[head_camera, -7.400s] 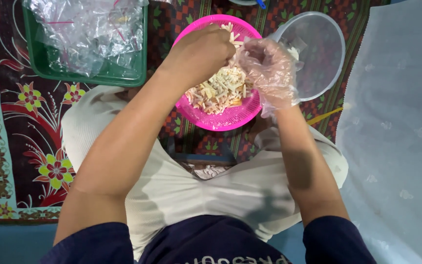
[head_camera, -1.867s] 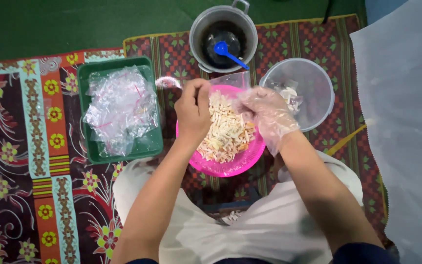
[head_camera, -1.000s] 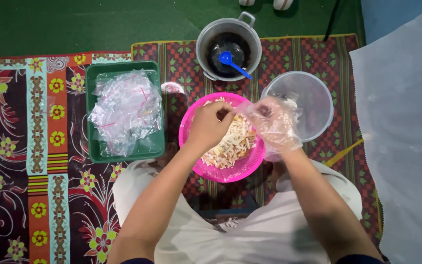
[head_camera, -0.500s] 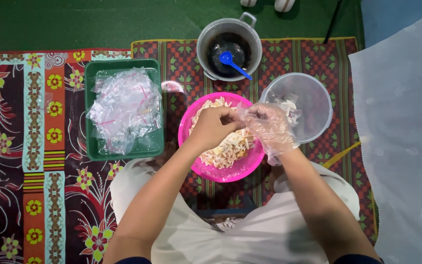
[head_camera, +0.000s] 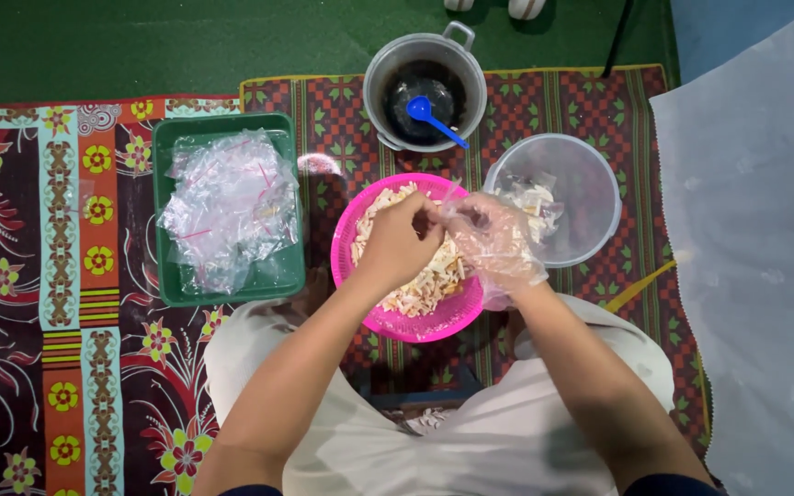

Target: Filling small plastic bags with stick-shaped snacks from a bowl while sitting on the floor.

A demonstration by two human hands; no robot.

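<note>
I'm sitting on a patterned floor mat (head_camera: 94, 303) w/ green floor along the top of the frame. My left hand (head_camera: 399, 243) is bare, fingers pinched narrow over the pink bowl (head_camera: 420, 323) at centre, picking at the pale shredded food (head_camera: 429, 276) in it. My right hand (head_camera: 496, 241), in a thin clear glove, is curling in beside it, seemingly gripping a small clear bag, tho I can't tell for sure. Pink bowl is looking well filled, so most of the food is still waiting. The clear tub (head_camera: 590, 197) at right is holding only a little. The green tray (head_camera: 169, 234) at left is carrying a heap of clear bags (head_camera: 227, 207). The grey pot (head_camera: 388, 69) w/ blue spoon (head_camera: 432, 118) is sitting at top centre.
</note>
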